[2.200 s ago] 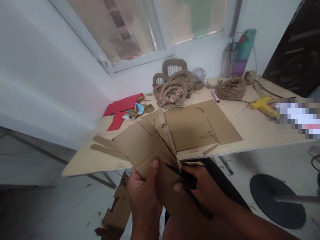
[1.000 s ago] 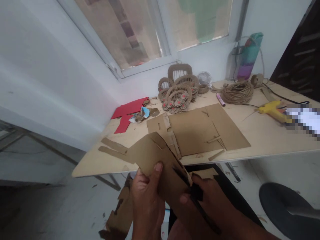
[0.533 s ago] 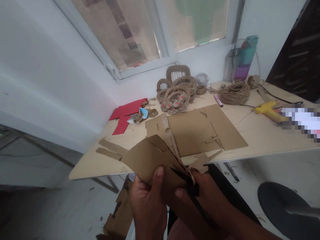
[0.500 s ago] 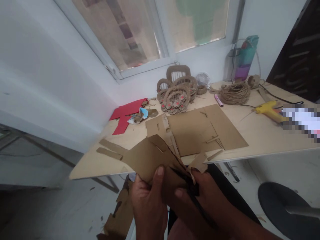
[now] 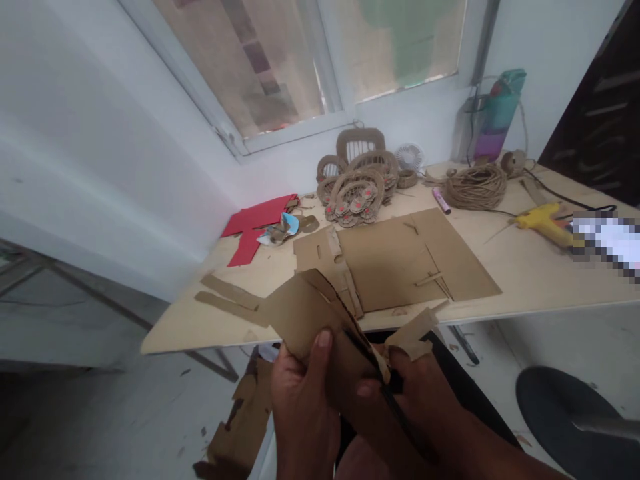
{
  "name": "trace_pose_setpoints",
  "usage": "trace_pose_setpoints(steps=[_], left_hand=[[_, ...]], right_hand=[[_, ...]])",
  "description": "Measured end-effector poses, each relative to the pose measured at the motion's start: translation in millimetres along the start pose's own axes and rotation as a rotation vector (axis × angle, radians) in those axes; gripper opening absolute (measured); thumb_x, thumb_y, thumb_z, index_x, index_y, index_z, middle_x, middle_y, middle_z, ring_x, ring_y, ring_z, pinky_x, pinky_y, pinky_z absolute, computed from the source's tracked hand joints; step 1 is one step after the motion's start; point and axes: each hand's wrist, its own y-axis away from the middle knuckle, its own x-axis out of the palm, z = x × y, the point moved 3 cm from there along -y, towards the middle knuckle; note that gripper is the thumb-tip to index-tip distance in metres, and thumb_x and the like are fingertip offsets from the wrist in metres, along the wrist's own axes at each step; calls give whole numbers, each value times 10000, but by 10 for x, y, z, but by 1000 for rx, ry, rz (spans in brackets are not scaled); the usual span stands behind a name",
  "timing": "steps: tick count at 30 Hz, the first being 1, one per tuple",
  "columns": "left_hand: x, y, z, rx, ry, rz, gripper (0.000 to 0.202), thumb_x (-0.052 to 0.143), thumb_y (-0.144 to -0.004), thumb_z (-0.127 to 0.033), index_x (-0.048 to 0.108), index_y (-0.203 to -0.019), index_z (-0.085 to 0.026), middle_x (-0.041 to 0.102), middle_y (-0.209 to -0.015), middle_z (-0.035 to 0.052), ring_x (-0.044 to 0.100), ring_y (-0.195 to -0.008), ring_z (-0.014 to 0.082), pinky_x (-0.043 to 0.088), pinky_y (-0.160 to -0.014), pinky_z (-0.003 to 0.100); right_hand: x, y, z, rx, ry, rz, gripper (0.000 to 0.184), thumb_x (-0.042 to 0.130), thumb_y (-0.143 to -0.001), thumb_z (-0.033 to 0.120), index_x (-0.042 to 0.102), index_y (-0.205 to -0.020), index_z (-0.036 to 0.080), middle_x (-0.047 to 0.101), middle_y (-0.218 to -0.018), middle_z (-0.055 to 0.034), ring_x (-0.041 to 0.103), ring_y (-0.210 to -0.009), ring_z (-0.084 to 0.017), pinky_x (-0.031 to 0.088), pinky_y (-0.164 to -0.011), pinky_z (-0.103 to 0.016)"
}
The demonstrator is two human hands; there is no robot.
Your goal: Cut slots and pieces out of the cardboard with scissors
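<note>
My left hand [image 5: 306, 400] grips a piece of brown cardboard [image 5: 300, 307], its thumb lying on top and the fingers curled underneath. My right hand [image 5: 425, 387] is closed around dark scissors [image 5: 363, 347]. A blade lies along the cardboard's right-hand edge, and the handles are mostly hidden by my fingers. Beside that edge a torn, curled cardboard strip [image 5: 413, 335] hangs over my right hand. Both hands are in front of the table's near edge, above my lap.
On the wooden table [image 5: 545, 273] lie a large cardboard sheet [image 5: 395, 257], red sheets [image 5: 263, 217], cardboard strips [image 5: 233, 303], woven twine pieces [image 5: 355, 193], a twine coil [image 5: 475, 187] and a yellow glue gun [image 5: 543, 220]. A round dark stool base [image 5: 560, 413] stands at lower right.
The torn strip beside the scissors has swung up and to the right. Both hands and the cardboard have shifted slightly right in view, and the scissors still lie along the edge.
</note>
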Motion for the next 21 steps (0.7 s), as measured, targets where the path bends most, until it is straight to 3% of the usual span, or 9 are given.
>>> trace_pose_setpoints(steps=[6,14,21], left_hand=[[9,-25,-23,-28,9,2,399,795,-583,-234,642,-948,-180,706,-706,8,654,-568,144,540,-550,223],[91,-139,-142,19,5,44,500,830,-512,-223,654,-977,-170,727,-767,29,676,-639,179,557,-628,276],[79,-65,-51,12,-9,13,451,819,-540,-223,661,-958,-160,722,-751,29,673,-637,161,548,-581,235]], right_hand=[[35,26,-35,24,9,17,469,492,-810,594,737,-955,222,769,-873,-97,701,-870,-276,514,-787,-345],[48,42,-112,123,-68,45,402,620,-739,446,681,-1068,222,748,-965,-95,658,-981,-298,494,-860,-403],[41,45,-110,140,-156,41,476,623,-755,509,628,-1088,169,706,-1037,-126,638,-987,-289,499,-846,-391]])
